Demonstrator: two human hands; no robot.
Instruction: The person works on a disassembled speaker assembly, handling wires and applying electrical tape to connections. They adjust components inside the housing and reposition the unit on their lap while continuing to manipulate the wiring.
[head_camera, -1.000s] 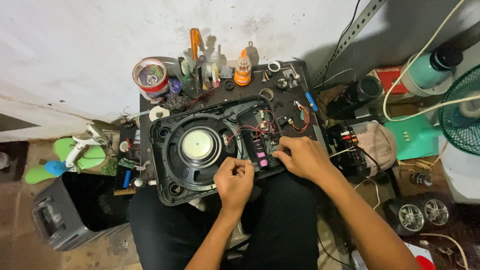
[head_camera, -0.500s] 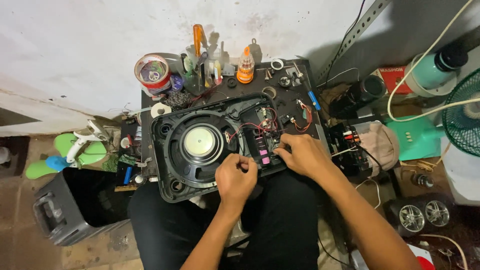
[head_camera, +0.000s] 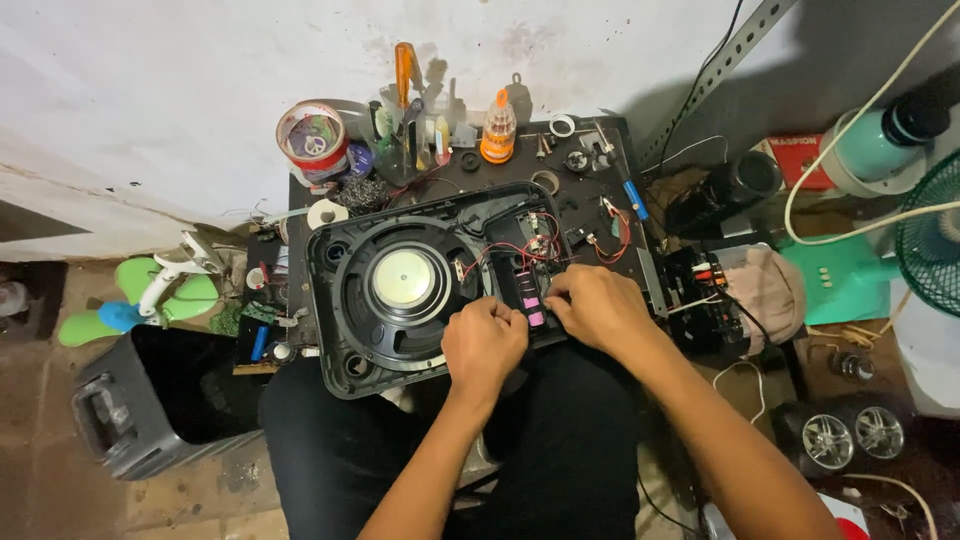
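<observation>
A black speaker panel (head_camera: 340, 300) with a round driver (head_camera: 403, 278) lies across my lap and the small black table (head_camera: 590, 190). Its right part holds a circuit board with red wires (head_camera: 530, 245) and a pink battery pack (head_camera: 529, 292). My left hand (head_camera: 484, 345) is curled at the panel's near edge, fingertips pressing by the battery pack. Beside it my right hand (head_camera: 597, 308) rests on the board's right side, fingers bent over the components. Whatever the fingers pinch is hidden.
Along the table's back stand a tape-roll tin (head_camera: 313, 140), an orange-handled screwdriver (head_camera: 403, 70), an orange bottle (head_camera: 498, 130) and small parts. A black speaker box (head_camera: 120, 410) sits on the floor at left, a green fan (head_camera: 930, 250) at right.
The view has shifted slightly. Both hands stay on the board by the battery pack, with only small finger movement.
</observation>
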